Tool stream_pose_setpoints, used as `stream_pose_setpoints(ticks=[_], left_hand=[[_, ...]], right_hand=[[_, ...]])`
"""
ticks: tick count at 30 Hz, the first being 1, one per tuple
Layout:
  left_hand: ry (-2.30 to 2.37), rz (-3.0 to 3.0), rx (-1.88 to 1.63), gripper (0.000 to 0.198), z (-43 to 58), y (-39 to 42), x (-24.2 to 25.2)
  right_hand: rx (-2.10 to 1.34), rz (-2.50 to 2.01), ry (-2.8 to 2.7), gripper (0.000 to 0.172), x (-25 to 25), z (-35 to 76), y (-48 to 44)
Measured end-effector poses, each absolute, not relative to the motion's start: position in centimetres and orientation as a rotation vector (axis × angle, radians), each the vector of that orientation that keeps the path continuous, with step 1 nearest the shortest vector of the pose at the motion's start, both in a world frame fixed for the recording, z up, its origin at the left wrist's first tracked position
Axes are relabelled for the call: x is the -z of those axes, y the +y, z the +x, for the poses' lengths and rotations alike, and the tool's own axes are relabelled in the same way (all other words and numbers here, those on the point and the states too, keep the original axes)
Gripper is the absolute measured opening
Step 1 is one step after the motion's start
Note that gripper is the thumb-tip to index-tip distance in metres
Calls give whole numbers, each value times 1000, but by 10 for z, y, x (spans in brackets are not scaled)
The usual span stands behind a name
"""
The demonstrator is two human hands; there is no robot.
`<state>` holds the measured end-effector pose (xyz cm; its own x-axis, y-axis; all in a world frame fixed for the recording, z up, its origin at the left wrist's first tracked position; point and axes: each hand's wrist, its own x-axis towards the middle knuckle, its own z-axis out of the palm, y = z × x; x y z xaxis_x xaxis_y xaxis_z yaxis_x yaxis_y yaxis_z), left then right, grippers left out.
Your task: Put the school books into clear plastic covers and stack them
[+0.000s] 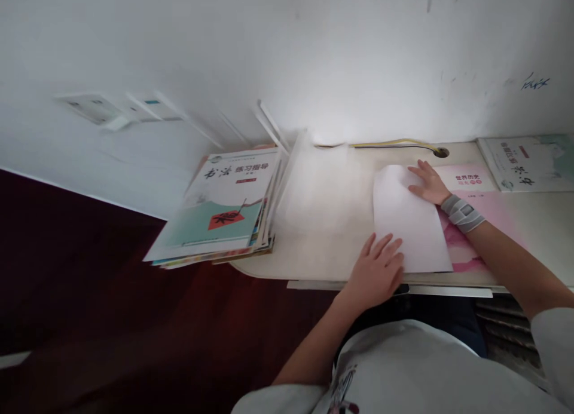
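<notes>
A white sheet of paper [410, 220] lies on a pink book [475, 181] in the middle of the pale desk [314, 247]. My left hand [376, 270] rests flat at the sheet's near left edge, fingers stretched out. Flat on the sheet's far right corner lies my right hand [428, 182], fingers apart, with a grey band on its wrist. Neither hand holds anything.
A stack of books [222, 211] overhangs the desk's left end. Another book [524, 160] lies at the far right. A yellow cable [394, 143] runs along the wall to a hole in the desk. Loose white sheets lean against the wall. Dark floor lies to the left.
</notes>
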<state>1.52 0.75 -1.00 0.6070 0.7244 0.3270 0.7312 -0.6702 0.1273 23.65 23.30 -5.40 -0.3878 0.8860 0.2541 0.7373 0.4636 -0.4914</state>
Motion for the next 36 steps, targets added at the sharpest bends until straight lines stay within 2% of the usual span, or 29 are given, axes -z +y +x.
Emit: stream_pose_setpoints(ticks=[4,10,20,36], left_hand=[[-1058,-2721,623,23,49,5,13],[-1113,-2625,596,24,54,11,20],[-1089,-2553,643,20,50,3,25],[-1270,-2416,622,14,47,3,27]], right_hand=[[-539,-1345,-2101,59,48,240,232],[-731,-1216,-2080,65,37,245,224],[-640,-1137,-2318,71,44,244,230],[-578,-1191,-2220,80,49,241,229]])
